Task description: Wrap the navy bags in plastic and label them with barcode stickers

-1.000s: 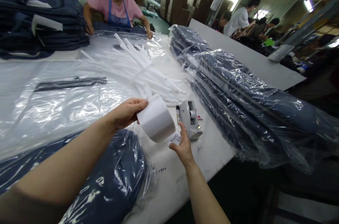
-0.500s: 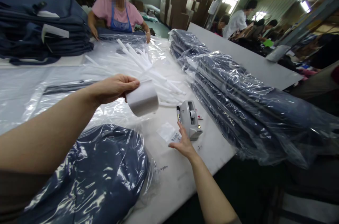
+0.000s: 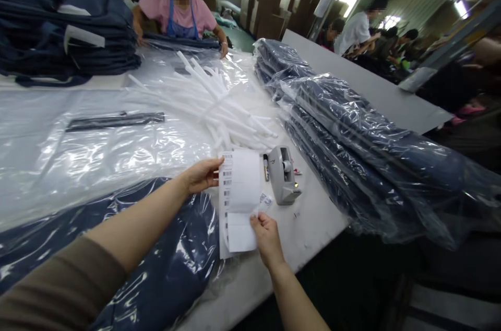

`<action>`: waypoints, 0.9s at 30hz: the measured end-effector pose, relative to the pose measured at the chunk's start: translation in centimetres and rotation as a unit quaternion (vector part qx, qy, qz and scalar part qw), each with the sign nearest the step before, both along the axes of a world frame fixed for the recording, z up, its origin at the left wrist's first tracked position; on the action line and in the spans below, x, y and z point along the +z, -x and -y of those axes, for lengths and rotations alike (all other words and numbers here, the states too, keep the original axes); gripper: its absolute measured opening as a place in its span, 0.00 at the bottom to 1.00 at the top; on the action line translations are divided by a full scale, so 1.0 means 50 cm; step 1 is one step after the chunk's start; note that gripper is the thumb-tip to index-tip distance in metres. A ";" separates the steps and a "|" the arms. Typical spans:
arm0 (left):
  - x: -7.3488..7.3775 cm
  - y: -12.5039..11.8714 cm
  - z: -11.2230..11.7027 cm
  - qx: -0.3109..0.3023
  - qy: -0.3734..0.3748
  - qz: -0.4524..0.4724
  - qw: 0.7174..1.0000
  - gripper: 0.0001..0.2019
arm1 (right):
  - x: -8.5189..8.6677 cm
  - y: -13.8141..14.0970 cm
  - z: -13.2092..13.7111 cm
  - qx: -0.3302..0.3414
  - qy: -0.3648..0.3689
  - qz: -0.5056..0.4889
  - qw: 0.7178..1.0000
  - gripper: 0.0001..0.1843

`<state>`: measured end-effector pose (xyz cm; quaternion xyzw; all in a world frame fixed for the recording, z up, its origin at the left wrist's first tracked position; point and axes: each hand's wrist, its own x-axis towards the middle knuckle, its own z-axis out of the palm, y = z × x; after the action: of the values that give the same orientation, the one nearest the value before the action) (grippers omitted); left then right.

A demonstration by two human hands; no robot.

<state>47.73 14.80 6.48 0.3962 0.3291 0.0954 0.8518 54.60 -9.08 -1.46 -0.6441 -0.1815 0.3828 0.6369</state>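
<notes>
Over the near part of the table I hold a white sheet of barcode labels (image 3: pixel 243 182), with a column of barcodes along its left side and blank paper covering the rest. My left hand (image 3: pixel 204 174) is closed on its upper left edge. At the lower right edge, my right hand (image 3: pixel 267 237) pinches the paper between thumb and fingers. A small piece with handwriting (image 3: pixel 266 200) shows just above my right hand, partly behind the sheet. Beside the sheet stands a grey tape dispenser (image 3: pixel 284 177), with a marker pen (image 3: pixel 266 167) along its left side.
A dark blue item in clear plastic (image 3: pixel 172 258) lies under my left arm. White strips (image 3: pixel 219 101) are heaped mid-table. Bagged dark items (image 3: pixel 352 148) are piled along the right side. Across the table, a person in pink (image 3: pixel 183 12) handles dark fabric beside a dark stack (image 3: pixel 66 33).
The label sheet, curled in my left hand before, now hangs flat and nearer to me. My right hand, open beside the tape dispenser before, has closed on the sheet's lower edge.
</notes>
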 end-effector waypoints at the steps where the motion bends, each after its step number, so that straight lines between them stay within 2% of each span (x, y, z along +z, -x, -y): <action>1: -0.027 -0.003 0.021 0.004 0.011 0.003 1.000 0.05 | -0.018 0.000 0.009 -0.019 0.006 0.000 1.000 0.20; 4: -0.081 -0.011 0.068 0.031 0.032 0.012 0.999 0.06 | -0.062 -0.005 0.027 -0.098 0.019 0.019 0.995 0.22; 6: -0.090 -0.016 0.080 0.050 0.041 0.017 0.998 0.06 | -0.074 -0.013 0.037 -0.146 0.004 0.073 0.987 0.19; 9: -0.069 -0.027 0.070 0.076 0.039 0.023 0.996 0.07 | -0.064 -0.035 0.057 -0.148 -0.050 0.173 0.972 0.08; 12: -0.028 -0.050 0.042 0.108 0.017 0.040 0.993 0.08 | -0.040 -0.065 0.089 -0.095 -0.074 0.205 0.971 0.07; 15: 0.005 -0.094 0.013 0.142 -0.007 0.044 0.989 0.08 | -0.030 -0.086 0.126 -0.081 -0.074 0.173 0.979 0.08; 17: 0.009 -0.131 0.000 0.154 -0.014 0.027 0.988 0.08 | -0.038 -0.088 0.152 -0.076 -0.068 0.117 0.988 0.08; 20: -0.012 -0.187 -0.012 0.157 -0.025 -0.013 0.987 0.08 | -0.061 -0.073 0.189 -0.058 -0.020 0.024 0.998 0.07; 23: -0.054 -0.229 -0.021 0.156 -0.054 -0.062 0.984 0.06 | -0.077 -0.047 0.211 -0.027 0.016 -0.071 0.997 0.13; 25: -0.085 -0.245 -0.027 0.152 -0.088 -0.095 0.980 0.05 | -0.078 -0.032 0.211 -0.009 0.015 -0.114 0.993 0.15; 27: -0.108 -0.248 -0.032 0.141 -0.134 -0.115 0.974 0.06 | -0.073 -0.024 0.201 -0.016 0.024 -0.115 0.993 0.17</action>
<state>60.12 16.41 1.08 0.4641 0.4617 0.2118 0.7257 55.82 -19.12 -5.11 -0.6139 -0.0876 0.4483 0.6438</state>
